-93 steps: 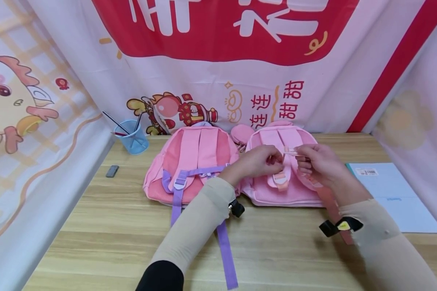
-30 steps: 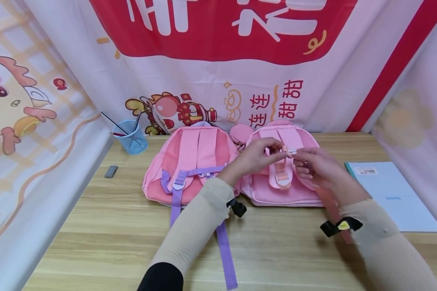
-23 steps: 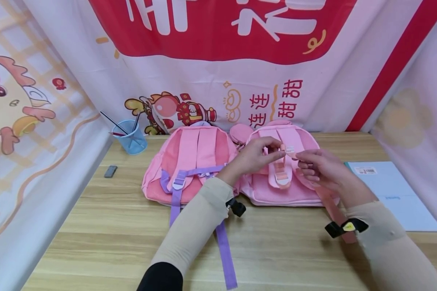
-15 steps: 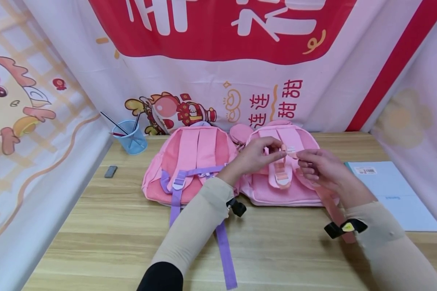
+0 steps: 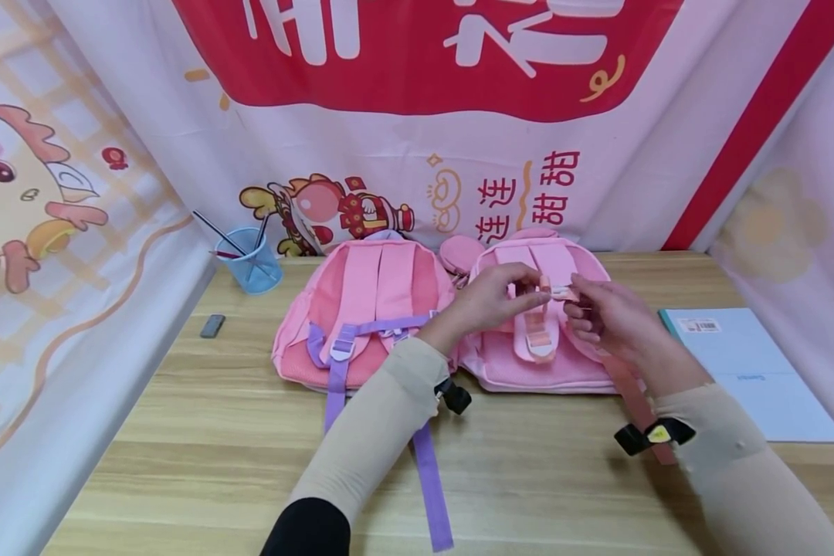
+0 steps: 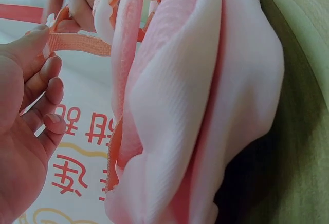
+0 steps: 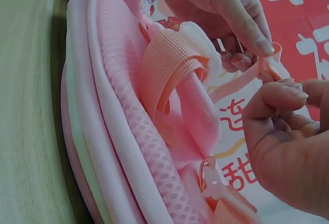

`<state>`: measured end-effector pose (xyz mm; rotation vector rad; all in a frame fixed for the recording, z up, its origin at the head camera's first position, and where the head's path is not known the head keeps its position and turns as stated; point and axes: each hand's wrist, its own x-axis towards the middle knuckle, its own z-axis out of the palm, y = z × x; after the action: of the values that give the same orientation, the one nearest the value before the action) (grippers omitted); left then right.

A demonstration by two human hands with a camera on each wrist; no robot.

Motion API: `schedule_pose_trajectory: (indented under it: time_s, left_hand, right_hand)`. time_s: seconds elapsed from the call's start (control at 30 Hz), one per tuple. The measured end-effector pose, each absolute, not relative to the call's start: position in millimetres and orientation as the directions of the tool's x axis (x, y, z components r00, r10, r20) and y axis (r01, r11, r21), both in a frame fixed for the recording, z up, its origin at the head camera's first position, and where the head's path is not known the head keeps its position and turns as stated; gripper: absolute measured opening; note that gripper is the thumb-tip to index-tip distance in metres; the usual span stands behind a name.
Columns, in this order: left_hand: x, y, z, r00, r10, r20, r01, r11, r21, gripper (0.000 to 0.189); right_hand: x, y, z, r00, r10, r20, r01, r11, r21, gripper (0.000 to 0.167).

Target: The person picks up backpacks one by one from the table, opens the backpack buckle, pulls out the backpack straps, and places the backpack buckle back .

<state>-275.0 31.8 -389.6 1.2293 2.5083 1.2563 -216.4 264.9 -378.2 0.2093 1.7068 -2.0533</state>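
A pink backpack (image 5: pixel 556 374) with peach webbing straps lies back-side up at the right of centre. My left hand (image 5: pixel 493 297) pinches a thin peach strap (image 6: pixel 85 44) between thumb and index finger, above the backpack. Close by, my right hand (image 5: pixel 615 320) pinches the end of a small white buckle (image 5: pixel 563 293) on this strap. The strap loops up beside the buckle in the right wrist view. Below the hands, a wider peach strap (image 7: pixel 172 62) runs through a white slide adjuster (image 5: pixel 540 350). Part of the buckle is hidden by fingertips.
A second pink backpack (image 5: pixel 361 286) with purple straps (image 5: pixel 431 494) stands to the left. A round pink pouch (image 5: pixel 461 253) sits between the two. Farther left are a blue pen cup (image 5: pixel 253 266) and a grey eraser-like block (image 5: pixel 212 326). A light blue book (image 5: pixel 757 378) lies right.
Since three seconds ago, my left hand has opened out and now pinches the raised strap. In the last half second my right fingertips have shifted slightly upward on the buckle.
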Motion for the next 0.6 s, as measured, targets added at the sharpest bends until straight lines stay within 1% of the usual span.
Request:
schedule_pose_trajectory:
  time_s: [0.13, 0.2, 0.27, 0.43, 0.53, 0.6]
  left_hand:
    - [-274.8, 33.4, -388.6, -0.671, 0.694, 0.261, 0.635, 0.356, 0.685, 0.022]
    - [-275.2, 33.9, -388.8, -0.667, 0.696, 0.266, 0.638, 0.349, 0.686, 0.023]
    - [-276.1, 34.5, -389.7, -0.664, 0.7, 0.264, 0.633, 0.337, 0.697, 0.024]
    - [-279.5, 35.4, -394.7, -0.645, 0.736, 0.204, 0.595, 0.317, 0.739, 0.025]
    - [-281.6, 38.3, -399.2, -0.639, 0.748, 0.176, 0.579, 0.318, 0.75, 0.027]
    - [-282.6, 42.1, -402.4, -0.65, 0.741, 0.167, 0.562, 0.322, 0.762, 0.027]
  right_hand:
    - [-214.8, 262.1, -375.8, -0.9, -0.192, -0.39, 0.389, 0.045, -0.92, 0.044]
    - [-214.2, 261.4, -374.5, -0.909, -0.168, -0.382, 0.365, 0.125, -0.923, 0.042]
    - [-214.5, 261.2, -373.8, -0.914, -0.154, -0.376, 0.35, 0.171, -0.921, 0.04]
    - [-215.7, 262.3, -372.9, -0.921, -0.141, -0.364, 0.328, 0.226, -0.917, 0.039]
    - [-215.2, 263.5, -372.7, -0.924, -0.132, -0.359, 0.325, 0.222, -0.919, 0.039]
    - [-214.0, 264.1, -372.9, -0.927, -0.127, -0.353, 0.323, 0.206, -0.923, 0.039]
